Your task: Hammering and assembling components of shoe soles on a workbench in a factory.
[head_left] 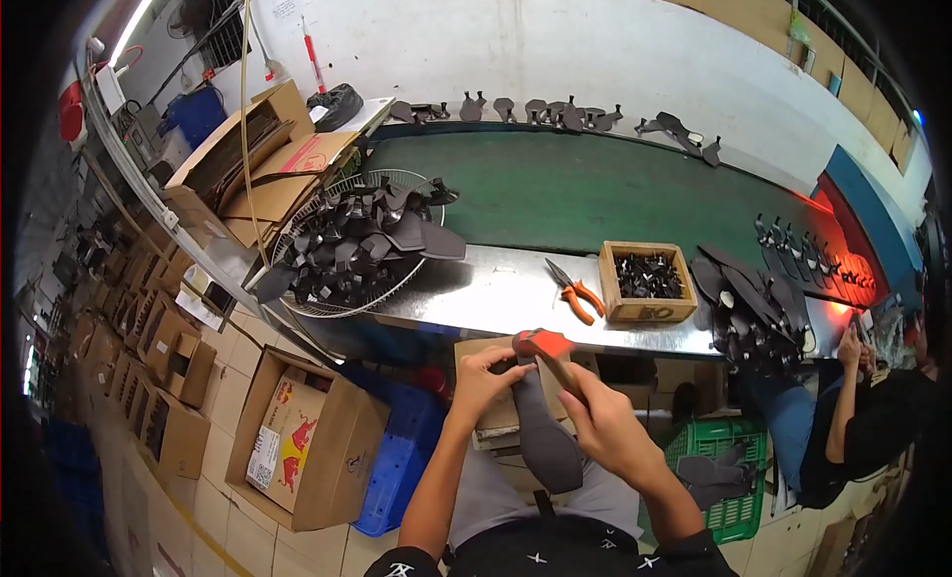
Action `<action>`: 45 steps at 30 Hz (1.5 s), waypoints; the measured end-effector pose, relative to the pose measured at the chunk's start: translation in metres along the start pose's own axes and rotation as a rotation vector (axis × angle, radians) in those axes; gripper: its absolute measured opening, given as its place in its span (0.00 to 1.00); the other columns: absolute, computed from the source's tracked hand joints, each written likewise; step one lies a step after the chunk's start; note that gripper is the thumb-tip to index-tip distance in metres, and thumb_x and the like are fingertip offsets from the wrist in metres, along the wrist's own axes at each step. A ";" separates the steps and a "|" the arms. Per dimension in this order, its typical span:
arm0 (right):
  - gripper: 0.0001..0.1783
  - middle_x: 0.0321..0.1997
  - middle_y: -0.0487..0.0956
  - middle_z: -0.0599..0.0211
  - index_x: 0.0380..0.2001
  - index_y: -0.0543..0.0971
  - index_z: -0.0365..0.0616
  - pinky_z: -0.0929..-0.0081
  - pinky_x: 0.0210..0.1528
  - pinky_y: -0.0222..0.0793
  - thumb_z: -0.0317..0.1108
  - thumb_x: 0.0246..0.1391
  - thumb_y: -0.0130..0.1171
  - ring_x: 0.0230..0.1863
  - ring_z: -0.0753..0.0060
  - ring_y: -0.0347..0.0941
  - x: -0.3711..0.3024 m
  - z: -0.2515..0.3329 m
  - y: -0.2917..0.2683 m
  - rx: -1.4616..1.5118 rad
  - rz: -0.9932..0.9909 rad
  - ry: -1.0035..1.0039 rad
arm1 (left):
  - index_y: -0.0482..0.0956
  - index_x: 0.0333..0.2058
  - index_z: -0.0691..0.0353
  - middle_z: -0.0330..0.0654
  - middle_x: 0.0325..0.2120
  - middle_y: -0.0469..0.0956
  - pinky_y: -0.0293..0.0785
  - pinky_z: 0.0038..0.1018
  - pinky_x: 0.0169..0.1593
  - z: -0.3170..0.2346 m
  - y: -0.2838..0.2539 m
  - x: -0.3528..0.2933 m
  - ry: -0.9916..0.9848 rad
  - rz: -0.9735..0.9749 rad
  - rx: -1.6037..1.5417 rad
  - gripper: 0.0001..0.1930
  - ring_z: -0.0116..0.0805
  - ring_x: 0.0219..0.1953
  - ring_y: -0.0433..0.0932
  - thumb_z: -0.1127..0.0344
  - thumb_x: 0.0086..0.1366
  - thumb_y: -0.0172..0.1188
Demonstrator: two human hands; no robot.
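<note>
In front of my lap hangs a dark grey shoe sole [550, 443], its wide end down. My left hand [484, 381] grips the upper end between fingers and thumb. My right hand [612, 425] is wrapped round the wooden handle of a hammer [563, 371]. The hammer's red head lies over the sole's upper end, beside my left fingertips; whether they touch is hard to see. On the metal bench ahead lie orange-handled pliers [575, 295]. A wooden box [650, 310] of small dark parts stands to their right.
A wire basket [371, 306] heaped with dark soles sits on the bench at left, and more soles [752, 297] are piled at right. Behind runs a green conveyor belt [555, 195]. Cardboard box [342, 448], blue crate [409, 418] and green crate [744, 430] flank me. A co-worker [863, 418] sits at right.
</note>
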State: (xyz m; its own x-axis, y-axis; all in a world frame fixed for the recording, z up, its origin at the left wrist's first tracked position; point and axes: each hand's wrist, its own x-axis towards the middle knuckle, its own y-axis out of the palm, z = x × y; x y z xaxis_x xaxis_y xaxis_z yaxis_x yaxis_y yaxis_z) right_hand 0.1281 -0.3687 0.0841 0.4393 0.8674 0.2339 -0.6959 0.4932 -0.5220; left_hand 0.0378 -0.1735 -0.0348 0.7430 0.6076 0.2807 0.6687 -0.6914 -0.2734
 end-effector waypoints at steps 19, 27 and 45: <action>0.18 0.28 0.77 0.41 0.51 0.66 0.31 0.55 0.31 0.72 0.26 0.60 0.53 0.30 0.38 0.77 0.000 -0.040 0.012 -0.217 0.069 0.023 | 0.79 0.52 0.50 0.26 0.51 0.79 0.34 0.58 0.67 -0.011 0.002 -0.003 0.031 0.044 0.704 0.27 0.40 0.66 0.63 0.48 0.54 0.68; 0.21 0.35 0.76 0.53 0.53 0.70 0.35 0.61 0.29 0.73 0.27 0.56 0.57 0.32 0.49 0.77 0.009 -0.036 -0.004 -0.331 -0.076 -0.192 | 0.85 0.37 0.64 0.45 0.31 0.82 0.72 0.27 0.38 -0.078 -0.021 -0.054 0.001 0.246 -0.029 0.10 0.36 0.36 0.80 0.65 0.60 0.64; 0.14 0.41 0.79 0.54 0.41 0.77 0.31 0.64 0.45 0.72 0.30 0.53 0.62 0.40 0.53 0.75 0.006 0.015 -0.044 0.424 0.864 -0.377 | 0.85 0.38 0.67 0.42 0.29 0.81 0.69 0.21 0.41 -0.148 -0.016 -0.107 -0.248 0.724 -0.722 0.11 0.26 0.35 0.78 0.64 0.63 0.64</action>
State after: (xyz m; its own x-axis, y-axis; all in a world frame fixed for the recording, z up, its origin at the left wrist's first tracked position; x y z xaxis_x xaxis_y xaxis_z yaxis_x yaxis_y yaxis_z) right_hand 0.1531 -0.3842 0.1208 -0.4614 0.8652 0.1965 -0.8643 -0.3883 -0.3195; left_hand -0.0561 -0.2849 0.0756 0.9980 -0.0373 0.0509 -0.0523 -0.9404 0.3360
